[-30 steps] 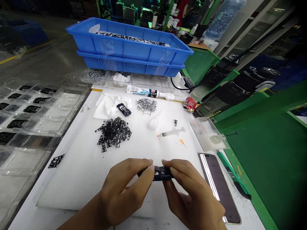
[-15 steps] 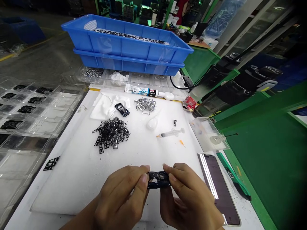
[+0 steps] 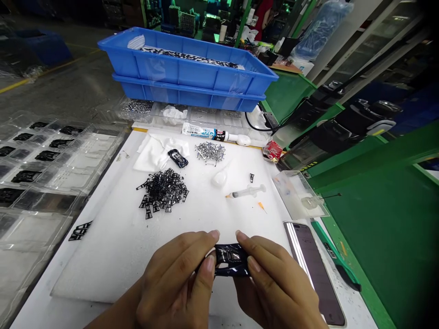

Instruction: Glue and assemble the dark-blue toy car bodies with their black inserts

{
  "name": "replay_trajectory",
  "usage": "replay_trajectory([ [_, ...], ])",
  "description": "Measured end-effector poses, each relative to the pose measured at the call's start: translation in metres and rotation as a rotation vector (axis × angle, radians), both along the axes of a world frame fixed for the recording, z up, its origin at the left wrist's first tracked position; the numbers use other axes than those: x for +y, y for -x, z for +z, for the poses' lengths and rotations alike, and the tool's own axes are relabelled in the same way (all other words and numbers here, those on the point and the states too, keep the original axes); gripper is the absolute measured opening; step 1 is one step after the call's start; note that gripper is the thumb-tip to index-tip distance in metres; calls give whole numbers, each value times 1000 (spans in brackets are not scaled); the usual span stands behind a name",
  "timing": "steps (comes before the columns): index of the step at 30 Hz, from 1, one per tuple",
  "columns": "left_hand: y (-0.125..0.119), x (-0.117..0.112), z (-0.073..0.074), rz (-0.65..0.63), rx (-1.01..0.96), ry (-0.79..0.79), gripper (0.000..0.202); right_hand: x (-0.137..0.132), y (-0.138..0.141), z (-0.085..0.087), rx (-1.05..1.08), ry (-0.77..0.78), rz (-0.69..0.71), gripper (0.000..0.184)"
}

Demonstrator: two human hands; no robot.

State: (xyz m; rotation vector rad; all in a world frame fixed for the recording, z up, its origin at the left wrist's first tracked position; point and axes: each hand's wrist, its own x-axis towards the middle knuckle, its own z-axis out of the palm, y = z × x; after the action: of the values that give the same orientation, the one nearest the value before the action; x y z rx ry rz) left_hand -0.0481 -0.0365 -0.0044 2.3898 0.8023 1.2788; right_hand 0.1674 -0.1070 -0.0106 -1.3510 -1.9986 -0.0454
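At the lower centre of the frame, the left hand (image 3: 180, 276) and right hand (image 3: 279, 278) pinch the 2 ends of a dark toy car shell (image 3: 235, 259). A pile of black plastic parts (image 3: 163, 191) lies left of centre, and a syringe (image 3: 245, 192) lies right of centre. Farther up, 2 stacked blue bins (image 3: 199, 77) fill the upper middle.

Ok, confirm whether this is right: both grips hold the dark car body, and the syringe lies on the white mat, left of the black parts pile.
Not quite: the head view shows the syringe to the right of the black parts pile, not left. It does lie on the white mat, and the left grip and right grip both hold the dark car body.
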Motion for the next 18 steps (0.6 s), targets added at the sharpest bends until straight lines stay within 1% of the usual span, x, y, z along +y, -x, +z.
replay_trajectory([
  [2, 0, 1, 3, 11, -7, 42, 67, 1, 0, 2, -2, -17, 30, 59],
  [4, -3, 5, 7, 3, -30, 67, 63, 3, 1, 6, 38, -21, 53, 62],
  [5, -5, 7, 9, -1, -45, 51, 64, 4, 2, 8, 72, 11, 65, 62],
  [6, -7, 10, 10, 0, -63, 8, 64, 5, 4, 11, 121, 57, 67, 59],
  [8, -12, 16, 9, 2, -93, -121, 62, 6, 6, 18, 256, 148, 49, 48],
  [10, -14, 18, 3, -32, -98, -199, 56, 8, 9, 23, 392, 209, 21, 37],
  [11, -15, 18, -1, -66, -93, -192, 55, 9, 11, 25, 450, 226, 4, 35],
  [12, -15, 18, -5, -95, -89, -148, 57, 10, 14, 27, 498, 242, -7, 34],
  [15, -18, 16, -16, -148, -118, 43, 72, 10, 18, 31, 585, 293, -58, 29],
  [17, -22, 15, -17, -165, -132, 102, 79, 3, 10, 33, 606, 239, -125, 25],
  [18, -24, 14, -17, -167, -125, 110, 81, -4, -1, 33, 599, 178, -186, 25],
])
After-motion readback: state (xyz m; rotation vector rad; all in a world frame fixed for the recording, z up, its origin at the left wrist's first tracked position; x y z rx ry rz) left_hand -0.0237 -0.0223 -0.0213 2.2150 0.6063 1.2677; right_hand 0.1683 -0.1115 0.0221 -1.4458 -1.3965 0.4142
